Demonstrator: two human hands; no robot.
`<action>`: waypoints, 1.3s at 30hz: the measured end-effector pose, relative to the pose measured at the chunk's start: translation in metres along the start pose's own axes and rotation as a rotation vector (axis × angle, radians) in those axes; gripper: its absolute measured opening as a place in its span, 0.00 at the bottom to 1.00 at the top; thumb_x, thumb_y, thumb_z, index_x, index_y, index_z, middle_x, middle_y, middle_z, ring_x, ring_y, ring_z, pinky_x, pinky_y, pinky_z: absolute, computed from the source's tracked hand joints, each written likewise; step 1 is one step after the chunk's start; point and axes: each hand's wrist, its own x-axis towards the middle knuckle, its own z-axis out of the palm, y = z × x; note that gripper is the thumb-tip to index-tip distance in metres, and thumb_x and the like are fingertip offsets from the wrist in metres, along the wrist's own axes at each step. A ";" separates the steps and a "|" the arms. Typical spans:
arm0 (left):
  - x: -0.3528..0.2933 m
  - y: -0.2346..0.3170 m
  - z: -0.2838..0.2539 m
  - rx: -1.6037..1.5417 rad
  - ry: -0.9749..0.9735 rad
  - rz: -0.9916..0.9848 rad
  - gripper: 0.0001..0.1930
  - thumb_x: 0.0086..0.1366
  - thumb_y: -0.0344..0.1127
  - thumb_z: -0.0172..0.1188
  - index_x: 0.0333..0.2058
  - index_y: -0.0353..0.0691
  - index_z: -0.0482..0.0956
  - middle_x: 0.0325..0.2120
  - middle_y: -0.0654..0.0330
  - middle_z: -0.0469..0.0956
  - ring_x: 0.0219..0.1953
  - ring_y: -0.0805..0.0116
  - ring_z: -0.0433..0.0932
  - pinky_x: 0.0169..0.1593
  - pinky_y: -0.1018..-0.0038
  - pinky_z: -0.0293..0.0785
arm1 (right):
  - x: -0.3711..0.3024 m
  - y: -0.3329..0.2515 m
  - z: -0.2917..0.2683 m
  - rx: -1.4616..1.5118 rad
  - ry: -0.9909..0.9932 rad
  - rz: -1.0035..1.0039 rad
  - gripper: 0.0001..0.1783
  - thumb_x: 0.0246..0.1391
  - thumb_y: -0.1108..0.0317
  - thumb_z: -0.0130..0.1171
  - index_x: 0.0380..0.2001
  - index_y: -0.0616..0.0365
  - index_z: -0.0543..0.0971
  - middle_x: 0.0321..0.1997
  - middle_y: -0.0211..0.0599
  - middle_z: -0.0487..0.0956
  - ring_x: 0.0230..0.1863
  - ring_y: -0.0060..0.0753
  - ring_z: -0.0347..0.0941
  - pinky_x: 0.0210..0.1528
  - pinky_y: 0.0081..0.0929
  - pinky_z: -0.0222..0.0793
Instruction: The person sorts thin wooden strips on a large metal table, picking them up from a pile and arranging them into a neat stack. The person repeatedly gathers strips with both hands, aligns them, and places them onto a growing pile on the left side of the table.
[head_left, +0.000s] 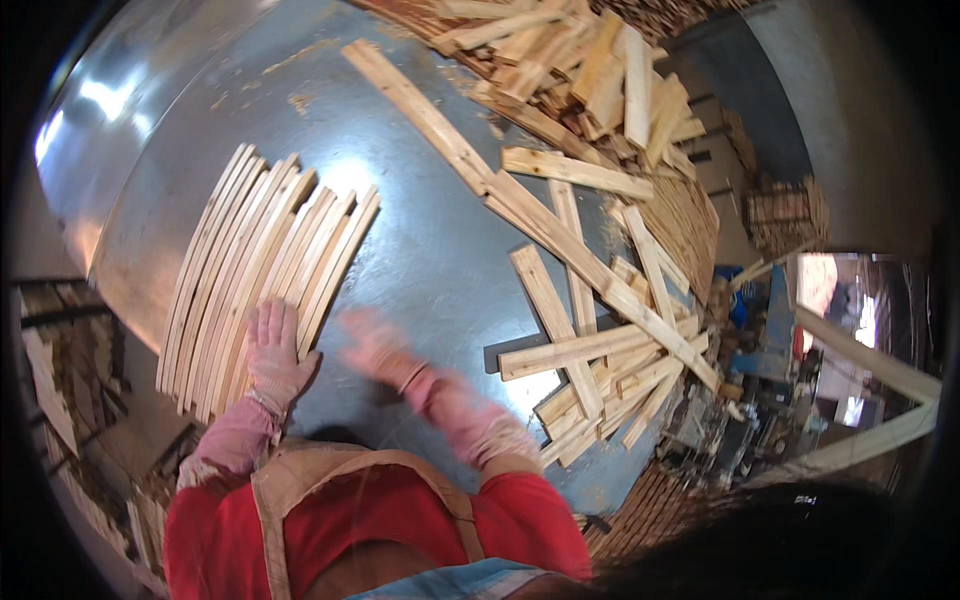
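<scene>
A row of narrow wooden strips (240, 270) stands side by side on the metal tabletop (430, 270), their ends uneven. Flat on the near right part of this row rests my left hand (278, 348), in a pale pink glove, fingers stretched out. My right hand (376, 345), gloved the same way, is over the tabletop just right of the row. Motion smears its fingers, and no wood shows in it. Pink sleeve covers run up both forearms.
Loose wooden boards (555, 355) lie crisscrossed on the right, and a long board (420, 115) reaches toward the far left. Behind them is a large heap of wood pieces (600, 75). Machinery (715, 430) stands beyond the table's right edge; stacked timber (80, 370) is at the left.
</scene>
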 end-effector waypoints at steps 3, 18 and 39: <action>-0.005 -0.002 0.009 -0.007 0.085 0.018 0.56 0.53 0.53 0.77 0.75 0.34 0.60 0.78 0.44 0.57 0.83 0.43 0.46 0.82 0.43 0.37 | 0.040 0.124 -0.141 -0.475 0.117 0.527 0.28 0.59 0.56 0.64 0.61 0.52 0.78 0.59 0.54 0.81 0.62 0.60 0.75 0.64 0.54 0.73; -0.005 0.008 -0.012 -0.190 0.288 0.206 0.46 0.51 0.47 0.77 0.67 0.38 0.71 0.68 0.42 0.69 0.73 0.37 0.63 0.79 0.41 0.53 | 0.011 0.113 -0.279 -0.168 -0.234 0.597 0.58 0.61 0.39 0.66 0.82 0.58 0.52 0.75 0.57 0.71 0.74 0.55 0.70 0.75 0.43 0.65; -0.026 0.066 -0.045 -0.301 -0.220 0.006 0.33 0.64 0.50 0.68 0.64 0.38 0.76 0.62 0.47 0.76 0.64 0.47 0.75 0.69 0.53 0.70 | 0.011 -0.010 -0.015 0.821 0.199 0.681 0.35 0.66 0.34 0.53 0.41 0.62 0.82 0.30 0.39 0.80 0.24 0.35 0.74 0.27 0.35 0.67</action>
